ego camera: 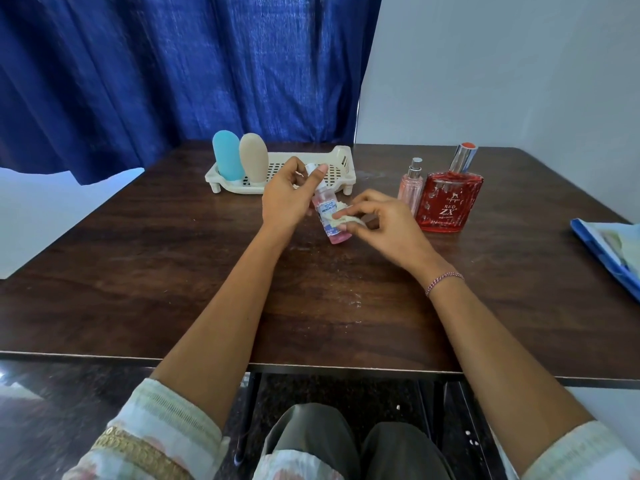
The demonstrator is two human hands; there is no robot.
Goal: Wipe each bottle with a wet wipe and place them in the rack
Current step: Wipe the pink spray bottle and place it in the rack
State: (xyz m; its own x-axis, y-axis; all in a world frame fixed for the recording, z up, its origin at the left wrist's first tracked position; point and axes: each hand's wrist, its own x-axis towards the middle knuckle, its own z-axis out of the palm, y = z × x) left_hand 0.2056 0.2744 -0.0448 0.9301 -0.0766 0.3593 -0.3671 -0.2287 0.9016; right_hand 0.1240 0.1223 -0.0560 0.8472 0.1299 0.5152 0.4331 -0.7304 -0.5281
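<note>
On the table (173, 271), I saw the rack (341, 174) just beyond the tilted pink bottle (329, 209), whose cap pointed toward it. The left hand (287, 199), the nearer one, gripped the bottle's top. The right hand (384, 223) pinched the wipe (341, 220) against the label.

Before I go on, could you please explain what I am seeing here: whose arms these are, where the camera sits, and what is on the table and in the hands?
There is no machine here: one camera worn on a person's head looks down at their own arms. The left hand grips the cap end of a small pink bottle, while the right hand pinches a wet wipe against its label. At the back of the dark wooden table, a white rack holds a blue bottle and a beige bottle upright. To the right stand a slim pink spray bottle and a red perfume bottle, not yet in the rack.
</note>
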